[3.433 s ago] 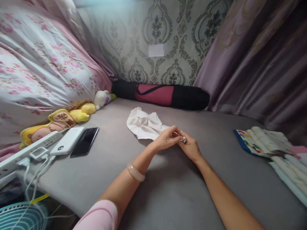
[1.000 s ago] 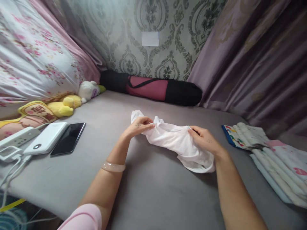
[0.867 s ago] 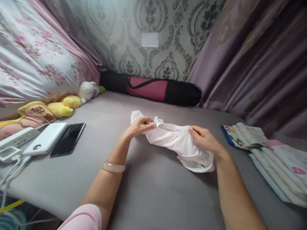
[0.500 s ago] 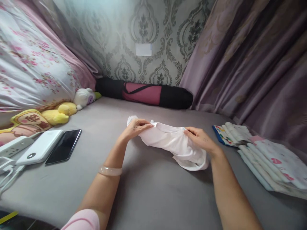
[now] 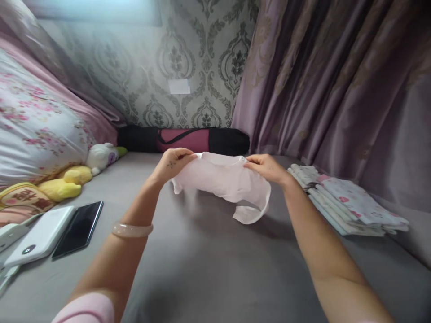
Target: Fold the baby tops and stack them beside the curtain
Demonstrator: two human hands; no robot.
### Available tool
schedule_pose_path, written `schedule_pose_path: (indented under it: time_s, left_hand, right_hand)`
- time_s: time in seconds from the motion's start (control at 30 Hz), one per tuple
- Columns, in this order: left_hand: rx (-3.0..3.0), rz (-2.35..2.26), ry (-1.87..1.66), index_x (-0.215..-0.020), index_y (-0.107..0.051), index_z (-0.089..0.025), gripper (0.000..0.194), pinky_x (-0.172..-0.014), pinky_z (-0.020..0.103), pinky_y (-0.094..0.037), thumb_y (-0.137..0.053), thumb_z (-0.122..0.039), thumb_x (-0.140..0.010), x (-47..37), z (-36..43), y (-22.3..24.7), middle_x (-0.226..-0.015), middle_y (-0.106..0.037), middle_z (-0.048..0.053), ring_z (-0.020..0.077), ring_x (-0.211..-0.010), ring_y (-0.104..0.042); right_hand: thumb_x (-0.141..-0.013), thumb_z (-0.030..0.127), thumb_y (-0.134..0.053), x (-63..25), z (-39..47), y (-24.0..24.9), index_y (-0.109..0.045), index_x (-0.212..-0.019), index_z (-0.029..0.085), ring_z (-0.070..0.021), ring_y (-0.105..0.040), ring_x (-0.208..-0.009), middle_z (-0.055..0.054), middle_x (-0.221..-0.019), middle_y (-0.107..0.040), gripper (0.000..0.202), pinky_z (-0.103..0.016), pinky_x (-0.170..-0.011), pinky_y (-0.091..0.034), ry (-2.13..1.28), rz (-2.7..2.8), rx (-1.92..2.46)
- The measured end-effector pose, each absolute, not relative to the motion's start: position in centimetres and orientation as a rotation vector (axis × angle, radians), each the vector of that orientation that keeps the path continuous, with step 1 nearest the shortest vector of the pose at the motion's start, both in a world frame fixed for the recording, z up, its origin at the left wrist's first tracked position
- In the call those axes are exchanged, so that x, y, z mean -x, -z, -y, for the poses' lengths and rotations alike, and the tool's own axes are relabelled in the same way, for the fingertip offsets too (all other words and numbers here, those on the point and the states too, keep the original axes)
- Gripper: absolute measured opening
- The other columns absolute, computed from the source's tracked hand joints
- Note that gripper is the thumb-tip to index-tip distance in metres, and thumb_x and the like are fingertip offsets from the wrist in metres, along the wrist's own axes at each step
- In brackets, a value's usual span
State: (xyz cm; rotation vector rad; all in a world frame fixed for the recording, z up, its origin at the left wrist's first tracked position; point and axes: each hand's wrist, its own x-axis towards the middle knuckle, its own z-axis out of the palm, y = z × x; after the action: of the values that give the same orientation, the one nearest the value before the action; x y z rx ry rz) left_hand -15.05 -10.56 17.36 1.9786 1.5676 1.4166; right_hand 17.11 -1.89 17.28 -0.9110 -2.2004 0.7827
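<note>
A small pale pink garment, its exact kind unclear, hangs between my hands by its neckline; this piece of baby-sized clothing (image 5: 218, 177) is held off the grey sheet (image 5: 202, 269). My left hand (image 5: 174, 163) pinches one shoulder corner between thumb and fingers. At the opposite corner, beside a small light knot or snap, my right hand (image 5: 266, 167) pinches the cloth. The lower right part curls into a loop and dangles over the bed. Its underside and far side are hidden.
Folded cloths (image 5: 357, 202) lie stacked on the right. A phone (image 5: 79, 229) and white power bank (image 5: 40, 235) lie on the left, near plush toys (image 5: 65, 181) and a floral pillow (image 5: 37, 125). A black and pink long bag (image 5: 185, 140) lies along the wall; curtains (image 5: 303, 80) hang right.
Both hands have lifted the garment higher off the sheet, and its cloth now hangs more spread out. The camera view has shifted up and to the right.
</note>
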Motion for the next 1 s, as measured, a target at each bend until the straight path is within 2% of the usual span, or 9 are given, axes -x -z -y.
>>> schedule_pose_path:
  time_s: [0.2, 0.37, 0.53, 0.63, 0.73, 0.83, 1.0]
  left_hand:
    - [-2.105, -1.573, -1.541, -0.083, -0.075, -0.015, 0.039, -0.054, 0.022, -0.038, -0.067, -0.052, -0.077, 15.9, 9.9, -23.6, -0.068, -0.066, 0.003, 0.0126, -0.062, -0.053]
    - [-2.216, -1.571, -1.594, -0.084, -0.075, -0.015, 0.034, -0.055, 0.021, -0.039, -0.065, -0.047, -0.078, 16.4, 9.8, -28.0, -0.068, -0.065, 0.003, 0.0117, -0.063, -0.053]
    - [-2.276, -1.627, -1.626, -0.082, -0.075, -0.015, 0.029, -0.058, 0.023, -0.041, -0.064, -0.042, -0.079, 16.7, 9.9, -29.9, -0.070, -0.065, 0.003, 0.0134, -0.067, -0.055]
    - [-2.230, -1.642, -1.718, -0.080, -0.075, -0.015, 0.028, -0.059, 0.023, -0.042, -0.067, -0.042, -0.077, 16.6, 10.1, -30.1, -0.071, -0.066, 0.003, 0.0146, -0.070, -0.057]
    - [-2.099, -1.555, -1.816, -0.081, -0.074, -0.016, 0.030, -0.057, 0.023, -0.043, -0.068, -0.045, -0.076, 16.2, 10.5, -29.9, -0.071, -0.067, 0.003, 0.0146, -0.068, -0.058]
    - [-2.022, -1.452, -1.626, -0.079, -0.074, -0.017, 0.032, -0.052, 0.024, -0.043, -0.074, -0.048, -0.069, 16.0, 10.6, -29.4, -0.065, -0.065, 0.002, 0.0146, -0.061, -0.058]
    - [-1.911, -1.298, -1.665, -0.075, -0.074, -0.016, 0.034, -0.055, 0.024, -0.045, -0.076, -0.050, -0.066, 15.8, 9.6, -28.6, -0.064, -0.066, 0.002, 0.0141, -0.062, -0.059]
  right_hand:
    - [-0.084, 0.050, -0.060, -16.2, 1.0, -22.1, -0.074, -0.106, 0.022, -0.0240, -0.066, -0.093, -0.001, -0.101, -0.074, 0.039, -0.031, -0.077, -0.050, -0.558, 2.144, 0.800]
    - [-0.085, 0.046, -0.060, -15.4, 0.4, -26.4, -0.074, -0.102, 0.020, -0.0235, -0.067, -0.089, -0.004, -0.095, -0.075, 0.034, -0.032, -0.076, -0.050, -0.302, 2.173, 0.778]
    - [-0.085, 0.050, -0.061, -15.2, 0.7, -29.5, -0.075, -0.095, 0.021, -0.0230, -0.067, -0.083, -0.006, -0.090, -0.075, 0.034, -0.033, -0.074, -0.050, -0.139, 2.175, 0.791]
    - [-0.080, 0.057, -0.064, -15.2, 1.3, -30.6, -0.076, -0.092, 0.023, -0.0235, -0.067, -0.083, -0.005, -0.088, -0.075, 0.037, -0.033, -0.073, -0.051, -0.212, 2.145, 0.763]
    - [-0.075, 0.063, -0.066, -15.2, 1.5, -30.7, -0.076, -0.094, 0.023, -0.0228, -0.068, -0.081, -0.004, -0.090, -0.075, 0.046, -0.032, -0.069, -0.053, -0.467, 2.076, 0.702]
    - [-0.067, 0.064, -0.073, -15.3, 1.2, -30.2, -0.077, -0.092, 0.022, -0.0213, -0.068, -0.075, -0.004, -0.085, -0.076, 0.048, -0.031, -0.065, -0.054, -0.693, 2.127, 0.699]
    - [-0.066, 0.062, -0.074, -15.1, 0.4, -29.0, -0.078, -0.089, 0.023, -0.0198, -0.067, -0.072, -0.002, -0.080, -0.076, 0.045, -0.029, -0.065, -0.054, -0.780, 2.055, 0.732]
